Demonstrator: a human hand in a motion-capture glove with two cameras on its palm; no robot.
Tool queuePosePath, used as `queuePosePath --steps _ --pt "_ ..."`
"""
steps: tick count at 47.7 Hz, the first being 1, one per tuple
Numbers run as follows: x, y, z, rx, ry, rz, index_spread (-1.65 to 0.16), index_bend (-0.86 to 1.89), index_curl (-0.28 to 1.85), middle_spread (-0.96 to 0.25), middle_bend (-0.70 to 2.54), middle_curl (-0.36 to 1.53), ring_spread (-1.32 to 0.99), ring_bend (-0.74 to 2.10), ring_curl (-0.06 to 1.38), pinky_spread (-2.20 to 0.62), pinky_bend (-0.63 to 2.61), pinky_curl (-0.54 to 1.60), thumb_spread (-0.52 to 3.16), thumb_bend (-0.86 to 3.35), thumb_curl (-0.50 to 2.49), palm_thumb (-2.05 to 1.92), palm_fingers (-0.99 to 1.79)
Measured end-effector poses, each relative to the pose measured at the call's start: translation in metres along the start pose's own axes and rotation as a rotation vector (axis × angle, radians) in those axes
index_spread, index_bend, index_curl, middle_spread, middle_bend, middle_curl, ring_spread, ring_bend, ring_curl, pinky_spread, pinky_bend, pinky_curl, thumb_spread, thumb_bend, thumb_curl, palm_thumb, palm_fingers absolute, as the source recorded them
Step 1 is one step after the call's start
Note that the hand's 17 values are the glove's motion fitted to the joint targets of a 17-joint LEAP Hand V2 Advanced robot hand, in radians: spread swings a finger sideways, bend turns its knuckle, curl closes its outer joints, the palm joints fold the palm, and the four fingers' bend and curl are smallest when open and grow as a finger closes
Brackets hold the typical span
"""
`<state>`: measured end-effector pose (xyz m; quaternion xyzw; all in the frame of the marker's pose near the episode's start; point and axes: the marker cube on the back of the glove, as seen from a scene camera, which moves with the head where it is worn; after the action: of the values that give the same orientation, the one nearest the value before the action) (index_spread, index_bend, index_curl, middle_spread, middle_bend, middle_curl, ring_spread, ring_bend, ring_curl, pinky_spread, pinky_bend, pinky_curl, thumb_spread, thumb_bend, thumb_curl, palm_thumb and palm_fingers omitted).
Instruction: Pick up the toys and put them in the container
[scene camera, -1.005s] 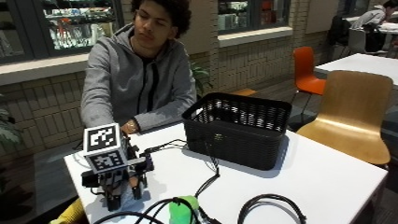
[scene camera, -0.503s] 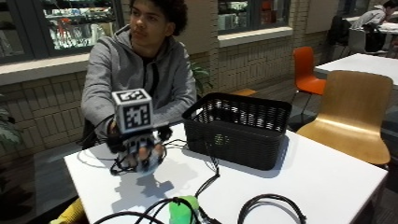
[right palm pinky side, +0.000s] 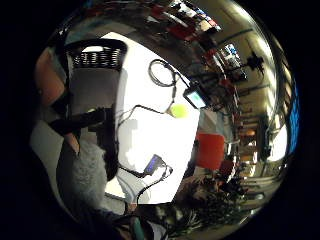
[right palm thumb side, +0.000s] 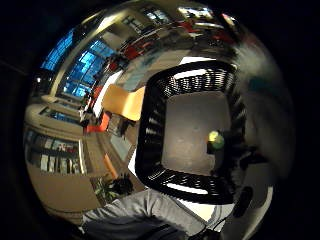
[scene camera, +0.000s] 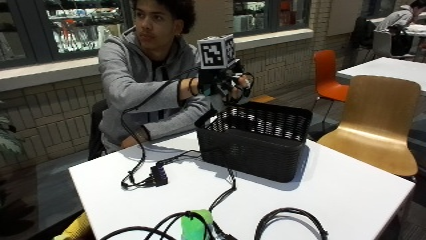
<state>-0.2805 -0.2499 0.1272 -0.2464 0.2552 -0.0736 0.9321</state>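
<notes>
Outside view: gloved right hand above basket.

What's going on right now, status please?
Gloved right hand above the black basket, fingers curled round a small toy. Basket floor bare. Nothing in the way.

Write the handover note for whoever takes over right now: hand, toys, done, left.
Right hand: above the black basket, fingers curled round a small yellow-green toy.
Basket: on the table; no toy seen on its floor.
Done: one toy picked up, not yet dropped.
Left: release it into the basket; check the green object among the cables at the table's near edge, possibly another toy.
</notes>
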Motion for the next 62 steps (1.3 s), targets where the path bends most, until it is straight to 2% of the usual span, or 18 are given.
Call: queuePosePath --steps 6,11,13,14,16,18,19,20,28,35,43,53,62 --pt "-0.023 -0.002 0.016 -0.085 -0.03 -0.057 -0.35 0.33 0.37 -0.23 0.29 0.39 -0.38 1.22 0.62 -0.4 1.2 0.45 0.76 0.37 1.07 0.78 0.77" --pt "-0.025 0.001 0.028 -0.189 0.008 -0.096 -0.34 0.21 0.37 -0.24 0.26 0.42 -0.38 1.23 0.64 -0.39 1.24 0.47 0.72 0.36 1.11 0.77 0.65" --pt "-0.019 0.002 0.031 -0.236 0.039 -0.099 -0.32 0.03 0.32 -0.2 0.24 0.43 -0.38 1.21 0.65 -0.38 1.3 0.5 0.76 0.34 1.1 0.73 0.35" --pt "-0.016 0.002 0.031 -0.255 0.051 -0.1 -0.31 0.0 0.31 -0.2 0.26 0.44 -0.37 1.23 0.67 -0.38 1.33 0.52 0.77 0.34 1.1 0.72 0.31" --pt "-0.01 0.003 0.032 -0.28 0.061 -0.108 -0.3 -0.14 0.24 -0.15 0.24 0.44 -0.33 1.19 0.66 -0.34 1.42 0.53 0.96 0.32 1.04 0.59 -0.01" --pt "-0.003 0.007 0.031 -0.288 0.046 -0.121 -0.29 -0.07 0.22 -0.1 0.24 0.44 -0.29 1.06 0.63 -0.29 1.43 0.53 1.05 0.25 0.97 0.46 -0.21" --pt "0.002 0.008 0.03 -0.284 0.038 -0.122 -0.29 -0.02 0.21 -0.08 0.22 0.42 -0.25 0.88 0.57 -0.23 1.43 0.52 1.07 0.18 0.93 0.36 -0.38" --pt "0.008 0.01 0.03 -0.276 0.031 -0.114 -0.29 0.02 0.2 -0.07 0.19 0.41 -0.22 0.8 0.55 -0.2 1.43 0.51 1.1 0.14 0.89 0.3 -0.43" --pt "0.095 0.013 0.032 -0.228 -0.015 0.063 -0.27 0.04 0.15 0.0 0.17 0.39 -0.12 0.58 0.43 -0.09 1.36 0.45 1.27 0.05 0.71 0.15 -0.29" --pt "0.178 0.02 0.047 -0.232 0.017 0.223 -0.26 0.07 0.13 0.02 0.19 0.38 -0.09 0.54 0.4 -0.04 1.28 0.41 1.34 0.03 0.62 0.14 -0.2" --pt "0.261 0.028 0.082 -0.29 0.056 0.334 -0.26 0.09 0.13 0.03 0.19 0.39 -0.07 0.51 0.39 -0.01 1.2 0.38 1.39 0.02 0.54 0.15 -0.16" --pt "0.311 0.029 0.133 -0.31 0.004 0.426 -0.26 0.1 0.14 0.03 0.18 0.39 -0.06 0.47 0.37 0.01 1.14 0.35 1.41 0.0 0.47 0.17 -0.16" --pt "0.326 0.031 0.175 -0.398 -0.071 0.472 -0.27 0.15 0.17 0.03 0.16 0.36 -0.05 0.28 0.32 0.02 1.1 0.34 1.39 -0.02 0.42 0.13 -0.21"
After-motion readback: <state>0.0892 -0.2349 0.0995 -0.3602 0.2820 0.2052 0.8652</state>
